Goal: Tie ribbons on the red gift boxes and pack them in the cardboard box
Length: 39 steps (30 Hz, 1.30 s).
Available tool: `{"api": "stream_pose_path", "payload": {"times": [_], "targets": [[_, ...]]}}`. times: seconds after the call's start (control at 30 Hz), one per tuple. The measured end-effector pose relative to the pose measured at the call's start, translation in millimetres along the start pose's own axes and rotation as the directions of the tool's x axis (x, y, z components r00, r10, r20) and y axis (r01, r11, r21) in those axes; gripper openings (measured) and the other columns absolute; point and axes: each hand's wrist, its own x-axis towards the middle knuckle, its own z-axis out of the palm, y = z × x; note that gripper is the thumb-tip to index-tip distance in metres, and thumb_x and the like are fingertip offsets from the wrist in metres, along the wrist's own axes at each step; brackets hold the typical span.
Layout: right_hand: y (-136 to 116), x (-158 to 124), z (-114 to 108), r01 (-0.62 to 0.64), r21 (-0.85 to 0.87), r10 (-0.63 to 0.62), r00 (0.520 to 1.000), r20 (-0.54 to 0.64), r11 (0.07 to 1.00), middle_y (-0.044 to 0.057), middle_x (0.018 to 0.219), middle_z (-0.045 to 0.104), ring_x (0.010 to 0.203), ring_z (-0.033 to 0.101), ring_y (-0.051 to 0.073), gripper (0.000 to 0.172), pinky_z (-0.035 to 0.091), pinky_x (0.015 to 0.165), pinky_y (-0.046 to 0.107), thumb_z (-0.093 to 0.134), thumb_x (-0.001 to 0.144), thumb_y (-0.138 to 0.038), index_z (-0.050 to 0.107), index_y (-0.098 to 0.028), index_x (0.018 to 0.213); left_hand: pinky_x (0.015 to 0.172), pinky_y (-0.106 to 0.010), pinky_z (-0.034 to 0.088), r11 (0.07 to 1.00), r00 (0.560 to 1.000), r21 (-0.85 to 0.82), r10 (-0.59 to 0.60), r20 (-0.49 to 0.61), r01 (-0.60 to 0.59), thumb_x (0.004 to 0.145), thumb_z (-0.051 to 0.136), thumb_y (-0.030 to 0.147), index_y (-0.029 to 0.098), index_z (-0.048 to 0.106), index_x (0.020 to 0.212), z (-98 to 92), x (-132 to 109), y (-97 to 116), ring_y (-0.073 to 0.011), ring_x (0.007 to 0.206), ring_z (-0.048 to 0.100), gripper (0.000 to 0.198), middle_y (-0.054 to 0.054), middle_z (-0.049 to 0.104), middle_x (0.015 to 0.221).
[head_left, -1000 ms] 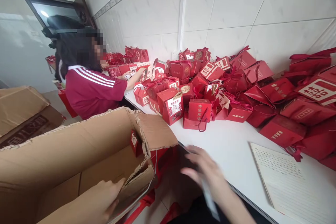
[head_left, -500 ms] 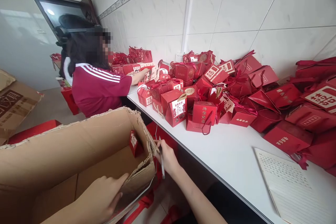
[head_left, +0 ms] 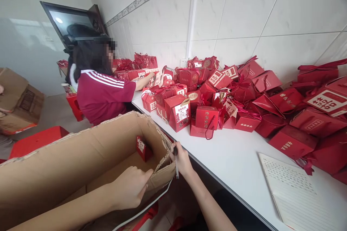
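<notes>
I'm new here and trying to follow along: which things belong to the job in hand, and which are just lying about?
In the job, it seems:
open cardboard box, left hand and right hand at its rim
small red box inside it
pen in the right hand

Apparently lying about:
notebook
red boxes piled on the table

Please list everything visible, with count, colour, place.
Tiled wall: one, white, background.
Long flat table: one, white, right.
Printed cardboard gift boxes: many, red, heaped on table.
Lined paper notebook: one, whitish, table's right.
Large open cardboard carton: one, brown, foreground left.
Small printed box: one, red, inside carton.
Other cardboard carton: one, brown, far left.
Plastic stools: at least two, red, left.
Framed panel: one, dark, upper left.
Co-worker: one, maroon striped shirt, left.
Slim pen: one, dark-topped, at carton's corner.
Left hand: one, bare, at carton rim.
Right hand: one, bare, holding pen.
</notes>
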Motion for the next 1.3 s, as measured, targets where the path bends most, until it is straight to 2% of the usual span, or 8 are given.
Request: {"api": "stream_pose_path", "payload": {"times": [0.2,0.4,0.67,0.73,0.83,1.0,1.17,1.3], "targets": [[3.7,3.4,-30.8,-0.042,-0.077,0.04,0.999,-0.028,0.996,-0.001,0.064,0.058,0.053,0.054,0.014,0.012,0.045,0.054,0.025,0.043,0.075,-0.019,0.044,-0.021,0.087,0.062,-0.041,0.05,0.997,0.996,0.042,0.068,-0.052,-0.066,0.077,0.039,0.016,0.014,0.053,0.095,-8.6,25.9,-2.7,-0.0323,0.071,0.066,0.023,-0.014,0.069,0.078],[-12.8,-19.8,-66.5,-0.05,-0.098,0.042,0.996,-0.083,0.994,0.009,0.095,0.067,0.082,0.065,0.02,0.019,0.05,0.077,0.033,0.043,0.086,-0.03,0.055,-0.02,0.097,0.065,-0.04,0.048,0.99,0.983,-0.022,-0.139,-0.123,0.138,0.08,0.034,0.019,0.014,0.05,0.104,-4.0,36.4,-16.3,-0.032,0.076,0.066,0.029,-0.015,0.069,0.081],[-54.3,-125.3,-223.2,-0.129,-0.337,-0.06,0.865,-0.498,0.933,0.003,0.065,0.06,0.064,0.059,0.017,0.025,0.048,0.061,0.03,0.046,0.087,-0.034,0.066,-0.02,0.09,0.068,-0.043,0.047,0.979,0.991,0.153,-0.129,-0.046,0.135,0.086,0.035,0.031,0.01,0.057,0.099,-38.4,54.7,-26.4,-0.0347,0.082,0.065,0.033,-0.017,0.067,0.086],[-56.0,-139.9,-264.7,-0.311,-0.346,-0.007,0.735,-0.679,0.885,0.001,0.057,0.054,0.06,0.056,0.016,0.031,0.045,0.059,0.03,0.044,0.087,-0.038,0.065,-0.018,0.076,0.066,-0.046,0.046,0.954,0.986,0.249,-0.157,-0.052,0.165,0.086,0.037,0.044,0.01,0.06,0.082,-63.2,64.8,-8.2,-0.0366,0.078,0.064,0.042,-0.016,0.066,0.079],[-43.6,-148.3,-309.7,-0.5,-0.232,0.07,0.513,-0.856,0.834,-0.002,0.048,0.048,0.046,0.046,0.012,0.03,0.038,0.048,0.026,0.054,0.079,-0.042,0.056,-0.017,0.061,0.066,-0.047,0.046,0.934,0.945,0.329,-0.027,-0.327,0.14,0.089,0.033,0.043,0.006,0.055,0.099,-104.0,93.6,43.6,-0.0356,0.076,0.063,0.044,-0.017,0.063,0.08],[-1.5,-137.9,-329.0,-0.494,-0.04,0.258,0.519,-0.815,0.869,-0.005,0.045,0.046,0.04,0.04,0.01,0.034,0.032,0.041,0.024,0.06,0.069,-0.05,0.051,-0.017,0.07,0.081,-0.037,0.045,0.752,0.717,0.242,0.658,-0.228,-0.613,0.088,0.036,0.026,0.014,0.058,0.1,-135.1,178.3,152.6,-0.0269,0.09,0.06,0.028,-0.012,0.062,0.098],[28.1,-132.1,-323.5,-0.521,-0.012,0.3,0.51,-0.806,0.853,-0.005,0.044,0.046,0.039,0.041,0.011,0.033,0.033,0.043,0.026,0.058,0.071,-0.05,0.046,-0.02,0.064,0.083,-0.035,0.045,0.6,0.57,-0.007,0.757,-0.32,-0.8,0.082,0.041,0.012,0.014,0.065,0.086,-118.6,253.7,237.0,-0.0245,0.09,0.06,0.024,-0.01,0.065,0.09],[36.5,-134.6,-325.2,-0.531,0.013,0.32,0.49,-0.811,0.847,-0.005,0.045,0.048,0.042,0.042,0.012,0.028,0.034,0.046,0.026,0.061,0.069,-0.043,0.045,-0.02,0.064,0.088,-0.031,0.043,0.569,0.559,-0.122,0.708,-0.431,-0.813,0.084,0.042,0.014,0.015,0.062,0.101,-90.9,293.2,281.0,-0.0212,0.099,0.056,0.026,-0.008,0.064,0.097]]}}
